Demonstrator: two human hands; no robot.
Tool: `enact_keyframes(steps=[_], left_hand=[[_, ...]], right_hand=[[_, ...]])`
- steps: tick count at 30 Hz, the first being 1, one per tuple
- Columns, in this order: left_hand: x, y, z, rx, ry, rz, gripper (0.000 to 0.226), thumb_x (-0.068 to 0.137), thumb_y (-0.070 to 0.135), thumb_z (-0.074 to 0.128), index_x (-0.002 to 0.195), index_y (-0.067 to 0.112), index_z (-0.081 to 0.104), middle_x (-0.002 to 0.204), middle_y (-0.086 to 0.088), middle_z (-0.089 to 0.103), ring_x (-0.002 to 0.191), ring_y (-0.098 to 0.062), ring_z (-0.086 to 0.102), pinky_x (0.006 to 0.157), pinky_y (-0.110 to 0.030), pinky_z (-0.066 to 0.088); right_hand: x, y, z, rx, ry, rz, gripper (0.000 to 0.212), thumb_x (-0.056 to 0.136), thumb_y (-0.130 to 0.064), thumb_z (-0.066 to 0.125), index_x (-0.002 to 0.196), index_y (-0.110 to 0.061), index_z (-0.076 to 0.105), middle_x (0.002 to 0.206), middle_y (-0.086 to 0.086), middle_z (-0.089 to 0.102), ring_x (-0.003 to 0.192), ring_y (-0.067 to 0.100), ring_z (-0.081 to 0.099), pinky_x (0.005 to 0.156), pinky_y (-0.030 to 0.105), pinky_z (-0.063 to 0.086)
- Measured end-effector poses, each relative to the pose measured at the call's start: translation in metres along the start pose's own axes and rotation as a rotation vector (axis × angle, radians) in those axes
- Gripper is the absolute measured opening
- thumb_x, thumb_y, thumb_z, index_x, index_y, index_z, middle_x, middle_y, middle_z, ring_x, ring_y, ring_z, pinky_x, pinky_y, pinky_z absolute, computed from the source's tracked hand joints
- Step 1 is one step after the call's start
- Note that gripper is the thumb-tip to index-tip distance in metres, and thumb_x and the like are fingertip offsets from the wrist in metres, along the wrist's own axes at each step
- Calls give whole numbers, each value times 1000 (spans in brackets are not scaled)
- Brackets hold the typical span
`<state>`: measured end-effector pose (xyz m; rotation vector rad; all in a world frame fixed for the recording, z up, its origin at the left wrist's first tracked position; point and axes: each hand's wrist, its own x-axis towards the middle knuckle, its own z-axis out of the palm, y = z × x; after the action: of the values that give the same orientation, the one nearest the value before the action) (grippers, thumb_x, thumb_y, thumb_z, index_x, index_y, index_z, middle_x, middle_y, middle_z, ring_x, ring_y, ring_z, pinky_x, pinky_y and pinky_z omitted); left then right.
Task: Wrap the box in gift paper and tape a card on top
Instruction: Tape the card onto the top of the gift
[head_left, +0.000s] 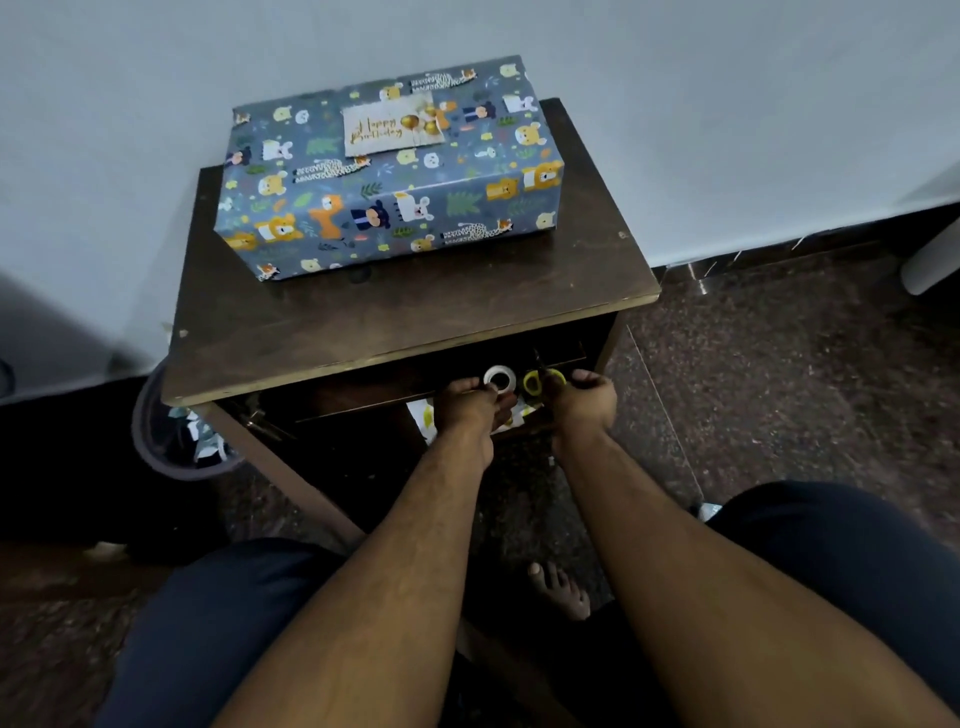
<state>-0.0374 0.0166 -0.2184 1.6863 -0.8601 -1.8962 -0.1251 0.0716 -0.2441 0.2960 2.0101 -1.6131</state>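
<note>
Blue-grey gift paper printed with cartoon animals covers the box (387, 171), which sits on a dark wooden side table (415, 306), up and well beyond both sets of fingers. I see the box's long axis running left to right, tilted slightly, with 1 pale birthday card (395, 131) lying flat on its top face. From here I cannot tell whether tape holds the card down.

Both hands are below the tabletop, reaching into the shelf space under it. The left hand (470, 402) has its fingers curled onto a white roll of tape (500, 378), which sits at the fingertips, just above them in the view. The right hand (584, 397) is just beside it, fingers curled around scissors with yellow handle loops (540, 382); the loops lie between the 2 hands, close to the tape roll. How tightly either hand grips is hard to judge in the dim light, but neither shows spread fingers.

A scrap of patterned paper (428, 415) lies under the left fingers on the shelf. A bin (156, 441) holding paper offcuts stands to the left of the left hand, beside the table.

My reading: the wrapping looks finished and the tools are at the shelf, either being stowed or fetched. Both hands are about equally far from the box, the left lying more directly below it, and any reach to the box goes up and away over the table edge.
</note>
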Motion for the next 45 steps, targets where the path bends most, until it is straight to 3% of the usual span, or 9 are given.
enact_keyframes(steps=[5,12,18,29,32,35,37,40,45], left_hand=[[14,-4,1,-61,2,-6,38,104,-2,50,141,4,44,129,-27,63,45,-8,66,41,-21,51],[15,-10,-2,-51,11,4,32,100,0,58,132,2,58,120,-24,69,68,-19,69,48,-25,55],[12,-7,-3,-68,13,16,32,100,-1,56,132,0,59,122,-26,68,66,-19,72,46,-23,55],[10,-9,-3,-18,60,16,29,98,0,61,127,3,63,121,-23,69,97,-34,73,46,-24,52],[6,-8,-3,-9,75,34,21,98,-1,61,118,5,62,119,-21,69,104,-38,71,52,-28,52],[0,-3,-3,6,74,73,16,97,-1,62,102,14,61,117,-19,69,103,-37,70,58,-31,53],[-2,-1,-3,17,87,100,16,97,0,64,97,16,62,111,-17,71,93,-31,69,66,-32,56],[-7,0,-3,21,74,119,14,96,1,67,103,13,66,104,-13,70,83,-22,68,64,-29,56],[-15,4,1,81,-1,149,34,96,12,70,129,10,61,125,-7,65,116,-25,64,88,-32,53]], right_hand=[[15,0,17,138,-3,53,24,84,-2,78,87,-15,58,94,12,69,82,24,68,74,36,59],[10,4,27,21,-156,-12,11,91,4,69,95,-5,68,95,8,69,88,18,63,76,27,56],[11,-4,30,95,-134,-14,23,89,6,69,83,-16,63,89,6,71,89,22,69,87,42,61],[9,-15,25,-98,-54,-95,24,89,4,64,87,-20,70,103,2,74,99,18,69,86,29,58],[-4,-18,13,-189,18,-205,15,93,-6,62,97,-16,74,102,-1,73,97,15,66,76,22,49],[-17,-7,9,-196,-196,-194,10,91,-16,71,81,-16,71,91,5,75,91,21,70,86,43,58],[-26,-3,5,-306,-320,-211,16,92,-27,73,87,-12,75,89,4,76,87,19,70,82,38,57],[-33,-9,-4,-411,-314,-273,19,93,-32,72,98,-14,78,94,2,77,87,14,69,74,22,46],[-27,-24,-2,-354,-207,-210,14,91,-28,74,81,-19,72,90,5,75,85,19,71,75,27,53]])
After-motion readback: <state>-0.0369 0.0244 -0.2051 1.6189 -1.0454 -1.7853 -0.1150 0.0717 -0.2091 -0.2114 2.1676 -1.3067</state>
